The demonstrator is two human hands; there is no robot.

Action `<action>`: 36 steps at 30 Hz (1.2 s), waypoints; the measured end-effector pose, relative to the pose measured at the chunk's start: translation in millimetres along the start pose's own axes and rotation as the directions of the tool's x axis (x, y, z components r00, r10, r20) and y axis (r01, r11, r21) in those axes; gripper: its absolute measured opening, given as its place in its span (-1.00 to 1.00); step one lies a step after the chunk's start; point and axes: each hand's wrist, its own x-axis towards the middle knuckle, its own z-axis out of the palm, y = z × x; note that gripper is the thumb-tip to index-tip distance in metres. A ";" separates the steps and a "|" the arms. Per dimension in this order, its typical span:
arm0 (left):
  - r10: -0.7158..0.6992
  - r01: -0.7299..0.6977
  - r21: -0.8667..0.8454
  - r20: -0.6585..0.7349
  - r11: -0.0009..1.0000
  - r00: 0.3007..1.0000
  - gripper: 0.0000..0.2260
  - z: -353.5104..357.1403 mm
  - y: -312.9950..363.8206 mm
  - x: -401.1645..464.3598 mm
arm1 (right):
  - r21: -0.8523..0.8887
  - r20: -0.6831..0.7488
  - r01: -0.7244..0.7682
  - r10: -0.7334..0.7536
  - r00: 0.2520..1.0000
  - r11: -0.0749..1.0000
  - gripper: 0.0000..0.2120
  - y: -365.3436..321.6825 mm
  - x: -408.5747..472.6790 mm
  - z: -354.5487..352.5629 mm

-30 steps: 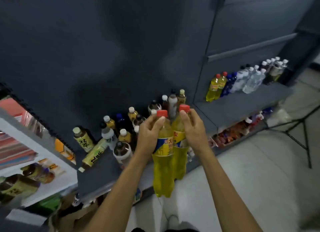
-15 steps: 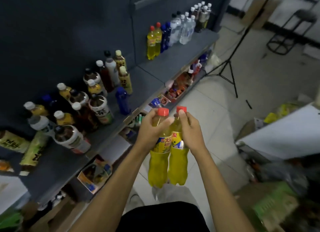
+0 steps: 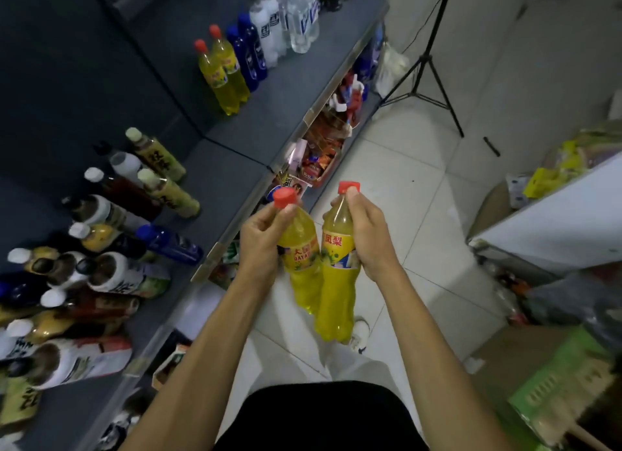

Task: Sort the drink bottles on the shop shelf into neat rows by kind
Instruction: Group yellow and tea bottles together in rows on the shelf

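My left hand (image 3: 261, 245) grips one yellow soda bottle (image 3: 301, 269) with a red cap by its neck. My right hand (image 3: 368, 235) grips a second yellow soda bottle (image 3: 336, 299) the same way. Both bottles hang side by side over the floor, off the grey shelf (image 3: 235, 181). Two matching yellow bottles (image 3: 223, 75) stand at the far part of the shelf, beside blue bottles (image 3: 250, 55) and clear bottles (image 3: 296, 16). A mixed cluster of tea and dark drink bottles (image 3: 101, 248) crowds the near left of the shelf.
Snack packets (image 3: 319, 148) fill the lower shelf under the grey one. A black tripod (image 3: 424, 63) stands on the tiled floor at the upper right. A white counter (image 3: 555, 222) and a green crate (image 3: 555, 393) sit to the right.
I have turned right and stepped back from the shelf, carrying both yellow bottles away from the mixed cluster. The far rows of bottles have come nearer in view.
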 end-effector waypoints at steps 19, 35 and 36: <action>-0.009 0.010 -0.081 0.018 0.997 1.000 -0.71 103.8 24.1 236.9 | -0.184 -0.008 0.117 -0.121 0.993 0.976 -0.94 -99.5 230.3 -32.2; 0.116 -0.134 -0.041 -0.296 0.990 0.948 -0.70 99.0 81.6 412.2 | -0.254 0.309 0.268 -0.185 0.933 0.929 -0.78 -158.9 441.9 40.8; 0.117 -0.135 -0.027 -0.352 0.990 0.929 -0.70 97.5 84.5 422.1 | -0.250 0.365 0.277 -0.174 0.915 0.928 -0.71 -159.6 454.4 48.5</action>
